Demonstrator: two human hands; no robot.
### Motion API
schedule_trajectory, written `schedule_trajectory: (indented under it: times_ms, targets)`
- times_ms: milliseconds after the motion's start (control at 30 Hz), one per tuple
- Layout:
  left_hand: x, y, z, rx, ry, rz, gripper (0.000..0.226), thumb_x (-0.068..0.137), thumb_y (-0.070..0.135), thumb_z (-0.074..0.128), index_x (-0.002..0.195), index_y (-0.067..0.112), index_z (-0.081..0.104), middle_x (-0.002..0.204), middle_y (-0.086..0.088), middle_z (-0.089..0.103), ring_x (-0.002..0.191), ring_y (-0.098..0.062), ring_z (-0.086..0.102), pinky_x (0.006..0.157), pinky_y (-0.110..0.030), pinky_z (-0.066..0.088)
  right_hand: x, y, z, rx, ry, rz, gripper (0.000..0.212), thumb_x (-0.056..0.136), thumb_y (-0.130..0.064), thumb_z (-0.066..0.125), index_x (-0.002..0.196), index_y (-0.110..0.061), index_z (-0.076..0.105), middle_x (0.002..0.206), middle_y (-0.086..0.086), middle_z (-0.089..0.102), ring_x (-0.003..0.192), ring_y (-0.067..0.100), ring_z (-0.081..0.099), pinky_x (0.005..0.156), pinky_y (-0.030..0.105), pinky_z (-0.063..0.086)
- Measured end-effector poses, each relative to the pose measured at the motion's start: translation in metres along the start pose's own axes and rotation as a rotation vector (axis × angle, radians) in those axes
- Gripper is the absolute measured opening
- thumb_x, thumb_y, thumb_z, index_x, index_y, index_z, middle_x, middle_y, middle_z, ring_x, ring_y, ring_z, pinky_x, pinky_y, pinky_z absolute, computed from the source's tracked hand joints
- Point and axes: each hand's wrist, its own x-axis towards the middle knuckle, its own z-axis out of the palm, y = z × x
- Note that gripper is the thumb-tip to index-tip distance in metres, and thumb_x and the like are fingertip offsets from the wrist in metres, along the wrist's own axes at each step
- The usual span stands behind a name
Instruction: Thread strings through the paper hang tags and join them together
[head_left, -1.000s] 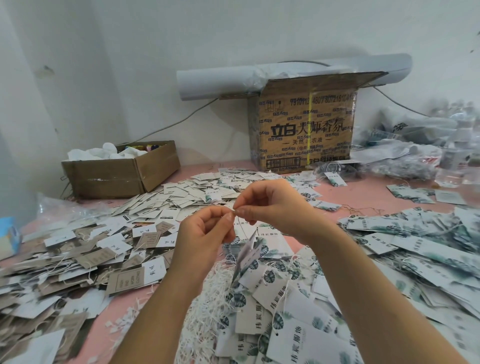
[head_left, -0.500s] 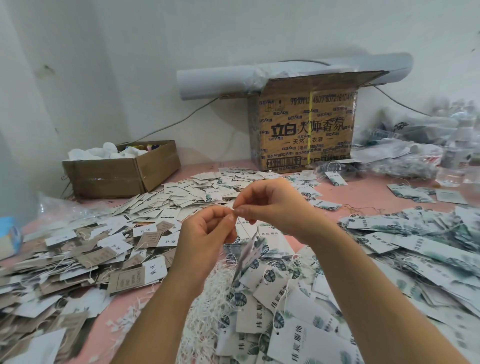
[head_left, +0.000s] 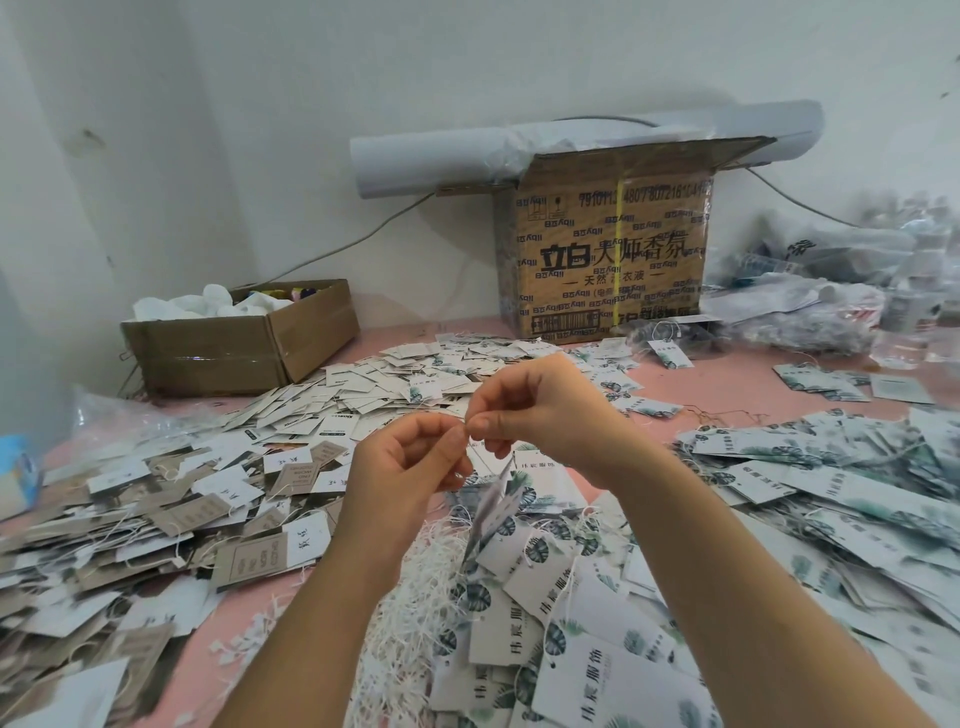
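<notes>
I find a pink table top (head_left: 737, 387) set against white plaster walls in a room corner. Both hands are raised over its middle. The left hand (head_left: 410, 467) and right hand (head_left: 540, 410) each pinch a thin white string (head_left: 466, 429) between thumb and forefinger. Their fingertips nearly meet and the other fingers are curled. A small bunch of white leaf-print paper hang tags (head_left: 496, 512) hangs just beneath them, above a tangle of loose white strings (head_left: 426, 577) at the near edge.

Brown kraft paper tags (head_left: 249, 558) spread toward the left edge. A heap of leaf-print tags (head_left: 831, 478) lies along the right edge.

At the far edge stands a tall brown cardboard carton (head_left: 608, 260) printed "立白" and, partly legible, "4807807216". A pale rolled sheet (head_left: 431, 156) lies across its top. A low open brown cardboard box (head_left: 239, 348) sits at the far left corner, and crumpled clear plastic bags (head_left: 810, 317) at the far right. I cannot read the tag lettering with confidence.

Bare pink shows between the carton and the right heap, and in a strip near the left of the near edge.
</notes>
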Motion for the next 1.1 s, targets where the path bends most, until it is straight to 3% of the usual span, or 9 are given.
schedule_trajectory:
  times_ms: [200, 400, 500, 567, 667, 733, 833, 933, 1100]
  targets:
    - [0.002, -0.001, -0.003, -0.035, 0.016, 0.012, 0.023, 0.065, 0.025, 0.066, 0.084, 0.012, 0.064, 0.063, 0.003, 0.069, 0.058, -0.005, 0.061, 0.054, -0.017, 0.051, -0.001, -0.003, 0.003, 0.066, -0.042, 0.010, 0.016, 0.079, 0.005, 0.065, 0.071, -0.009, 0.067, 0.056, -0.003, 0.063, 0.050, 0.008, 0.057, 0.053, 0.020, 0.050]
    - [0.003, -0.007, 0.003, 0.092, 0.024, -0.029, 0.034, 0.075, 0.046, 0.054, 0.089, 0.017, 0.063, 0.072, 0.010, 0.066, 0.061, -0.001, 0.056, 0.058, -0.016, 0.049, 0.002, -0.003, 0.013, -0.003, -0.023, 0.028, 0.023, 0.091, 0.003, 0.051, 0.073, -0.011, 0.054, 0.057, -0.001, 0.055, 0.049, 0.007, 0.051, 0.050, 0.019, 0.046]
    - [0.000, -0.011, 0.002, 0.215, -0.088, -0.066, 0.051, 0.065, 0.069, 0.046, 0.095, 0.029, 0.056, 0.091, 0.010, 0.064, 0.070, -0.001, 0.058, 0.062, -0.015, 0.048, 0.003, -0.003, 0.015, -0.013, 0.068, -0.003, 0.024, 0.092, 0.003, 0.048, 0.073, -0.011, 0.051, 0.058, -0.001, 0.055, 0.047, 0.005, 0.051, 0.050, 0.017, 0.046]
    - [-0.001, -0.011, 0.001, 0.373, -0.180, -0.092, 0.058, 0.056, 0.072, 0.054, 0.102, 0.038, 0.048, 0.099, 0.014, 0.058, 0.072, 0.009, 0.058, 0.060, -0.011, 0.045, 0.004, -0.003, 0.014, -0.005, 0.141, -0.034, 0.022, 0.092, 0.004, 0.048, 0.074, -0.010, 0.051, 0.061, 0.002, 0.056, 0.048, 0.005, 0.052, 0.051, 0.017, 0.046]
    - [0.001, -0.020, -0.001, 0.612, -0.160, -0.046, 0.035, 0.071, 0.049, 0.071, 0.096, 0.038, 0.049, 0.093, 0.017, 0.059, 0.076, 0.002, 0.058, 0.061, -0.015, 0.043, 0.004, -0.004, 0.013, 0.041, 0.215, -0.073, 0.018, 0.091, 0.003, 0.050, 0.077, -0.009, 0.053, 0.065, 0.004, 0.060, 0.053, 0.007, 0.055, 0.054, 0.019, 0.049]
    - [0.004, -0.023, -0.003, 0.698, -0.058, 0.030, 0.016, 0.084, 0.028, 0.067, 0.081, 0.033, 0.052, 0.083, 0.014, 0.062, 0.074, -0.004, 0.058, 0.057, -0.014, 0.042, 0.004, -0.003, 0.013, 0.064, 0.241, -0.090, 0.016, 0.091, 0.002, 0.051, 0.079, -0.009, 0.054, 0.066, 0.004, 0.061, 0.056, 0.009, 0.056, 0.056, 0.022, 0.050]
    - [0.005, -0.018, -0.007, 0.654, 0.068, 0.128, 0.021, 0.086, 0.023, 0.064, 0.073, 0.035, 0.053, 0.077, 0.014, 0.061, 0.066, 0.000, 0.057, 0.048, -0.009, 0.042, 0.004, -0.003, 0.011, 0.080, 0.307, -0.092, 0.011, 0.090, -0.001, 0.054, 0.081, -0.007, 0.055, 0.067, 0.004, 0.062, 0.057, 0.011, 0.056, 0.057, 0.022, 0.049]
    - [0.005, -0.007, -0.008, 0.535, 0.141, 0.182, 0.010, 0.081, 0.033, 0.065, 0.076, 0.036, 0.057, 0.073, 0.013, 0.064, 0.066, 0.003, 0.056, 0.048, -0.010, 0.041, 0.005, -0.001, 0.008, 0.036, 0.372, -0.056, 0.012, 0.088, 0.000, 0.056, 0.082, -0.009, 0.057, 0.068, 0.003, 0.062, 0.054, 0.002, 0.055, 0.055, 0.016, 0.045]
    - [0.002, 0.000, -0.009, 0.296, 0.160, 0.160, 0.016, 0.069, 0.043, 0.064, 0.078, 0.030, 0.063, 0.063, 0.014, 0.065, 0.051, 0.005, 0.053, 0.041, -0.013, 0.039, 0.005, 0.003, 0.012, -0.190, 0.241, 0.053, 0.018, 0.087, -0.003, 0.059, 0.077, -0.018, 0.060, 0.067, -0.005, 0.062, 0.055, -0.002, 0.053, 0.055, 0.014, 0.044]
